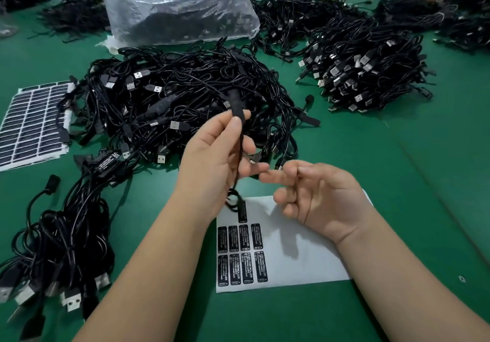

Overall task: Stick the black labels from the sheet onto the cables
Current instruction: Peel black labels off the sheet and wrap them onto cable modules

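Observation:
My left hand pinches a black cable by its thick controller block, held upright above the table; the cable's thin lead hangs down through the palm to the sheet. My right hand hovers just to the right, palm up, fingers loosely curled and holding nothing, its fingertips close to the left hand's fingers. Below both hands lies a white label sheet with several black labels in two rows at its left end and one more above them.
A big tangled heap of black USB cables lies behind the hands, a smaller bundle at the near left, more heaps at the right and back. A full label sheet lies far left. A plastic bag stands behind.

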`<state>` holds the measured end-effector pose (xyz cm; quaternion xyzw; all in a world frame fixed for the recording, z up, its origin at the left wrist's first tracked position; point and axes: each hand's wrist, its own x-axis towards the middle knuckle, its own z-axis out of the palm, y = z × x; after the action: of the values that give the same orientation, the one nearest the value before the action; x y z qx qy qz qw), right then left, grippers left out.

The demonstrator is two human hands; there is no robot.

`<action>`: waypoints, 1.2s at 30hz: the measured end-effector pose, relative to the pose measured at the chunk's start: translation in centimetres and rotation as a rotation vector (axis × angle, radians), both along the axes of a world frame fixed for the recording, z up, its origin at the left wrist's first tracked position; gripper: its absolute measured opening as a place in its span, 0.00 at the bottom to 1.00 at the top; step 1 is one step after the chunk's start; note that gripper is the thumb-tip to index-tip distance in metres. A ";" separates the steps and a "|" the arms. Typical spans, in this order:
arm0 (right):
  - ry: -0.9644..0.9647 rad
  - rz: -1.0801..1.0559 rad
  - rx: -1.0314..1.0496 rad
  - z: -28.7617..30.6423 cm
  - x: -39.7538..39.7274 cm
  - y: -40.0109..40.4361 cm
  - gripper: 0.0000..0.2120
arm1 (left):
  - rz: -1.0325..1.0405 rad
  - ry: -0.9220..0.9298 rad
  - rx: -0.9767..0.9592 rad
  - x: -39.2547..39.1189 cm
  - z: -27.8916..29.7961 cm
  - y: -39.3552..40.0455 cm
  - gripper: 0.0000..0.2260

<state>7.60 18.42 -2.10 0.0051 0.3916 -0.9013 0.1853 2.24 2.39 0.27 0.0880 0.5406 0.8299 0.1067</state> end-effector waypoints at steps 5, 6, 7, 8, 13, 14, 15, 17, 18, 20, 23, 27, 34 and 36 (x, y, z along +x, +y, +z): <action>-0.028 -0.294 -0.252 -0.2 -0.2 0.5 0.15 | 0.330 0.572 -0.521 0.3 -1.1 -0.2 0.11; -0.027 -0.368 -0.290 -0.3 -0.3 0.6 0.15 | 0.352 0.709 -0.660 0.4 -1.3 -0.1 0.10; -0.018 -0.436 -0.284 -0.3 -0.5 0.6 0.17 | 0.364 0.839 -0.781 0.5 -1.6 0.0 0.09; 0.002 -0.496 -0.224 -0.4 -0.6 0.5 0.19 | 0.368 0.940 -0.860 0.6 -1.9 0.3 0.09; 0.056 -0.683 0.241 -0.6 -1.1 -0.3 0.23 | 0.336 1.080 -0.946 1.1 -2.5 1.3 0.06; 0.051 -0.702 0.247 -0.7 -1.1 -0.3 0.23 | 0.298 1.005 -0.952 1.2 -2.5 1.3 0.08; 0.035 -0.719 0.224 -0.6 -1.1 -0.2 0.23 | 0.223 0.874 -0.952 1.2 -2.4 1.3 0.09; 0.001 -0.746 0.144 -0.7 -1.1 0.0 0.23 | 0.037 0.564 -0.878 1.0 -2.4 1.3 0.09; -0.012 -0.752 0.110 -0.7 -1.2 0.0 0.22 | -0.006 0.457 -0.818 0.8 -2.5 1.4 0.08; -0.030 -0.752 0.072 -0.8 -1.3 0.1 0.21 | -0.014 0.352 -0.728 0.6 -2.4 1.5 0.09; -0.043 -0.746 0.019 -0.5 -1.3 0.0 0.18 | -0.038 0.281 -0.625 0.5 -2.2 1.5 0.07; -0.043 -0.736 -0.006 -0.3 -1.2 -0.1 0.15 | -0.079 0.236 -0.554 0.3 -2.2 1.3 0.08; -0.031 -0.711 0.101 -0.6 -1.2 0.0 0.18 | -0.015 0.296 -0.529 0.2 -2.5 1.6 0.08; -0.045 -0.721 0.112 -0.6 -1.2 0.0 0.19 | -0.035 0.284 -0.481 0.2 -2.4 1.6 0.09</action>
<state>6.39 18.45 -2.67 0.1727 0.4094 -0.8854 -0.1366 2.46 4.00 -2.13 0.1850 0.7298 0.6552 0.0620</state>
